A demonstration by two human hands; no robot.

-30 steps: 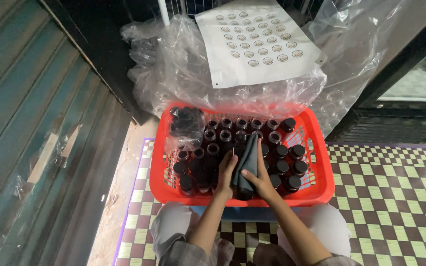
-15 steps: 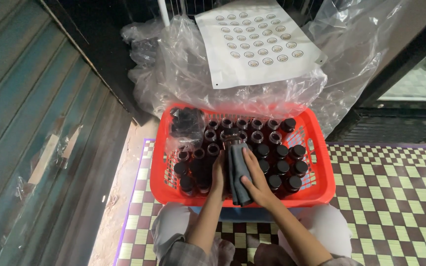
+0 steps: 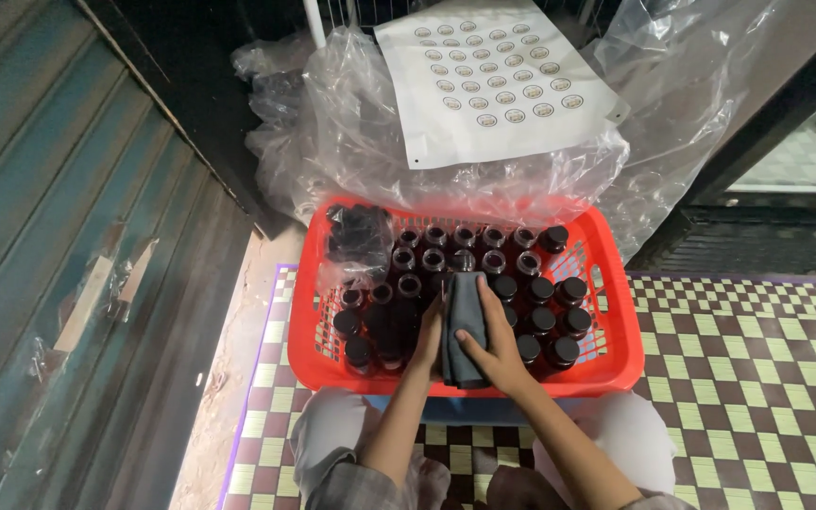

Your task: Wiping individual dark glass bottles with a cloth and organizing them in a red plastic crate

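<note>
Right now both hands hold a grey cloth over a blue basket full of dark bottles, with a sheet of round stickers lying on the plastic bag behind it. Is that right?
Not quite: the basket is red, not blue, as the head view shows. The rest stands: the left hand and right hand hold a grey cloth over the dark bottles, and the sheet of round stickers lies on the plastic bag behind.

My hands (image 3: 469, 340) sit mid-basket; dark bottles (image 3: 484, 260) crowd every side, tight together, with no gap between them. The red basket (image 3: 616, 364) rim walls me in, crumpled plastic sheeting (image 3: 361, 142) blocks beyond; only straight up is open
</note>
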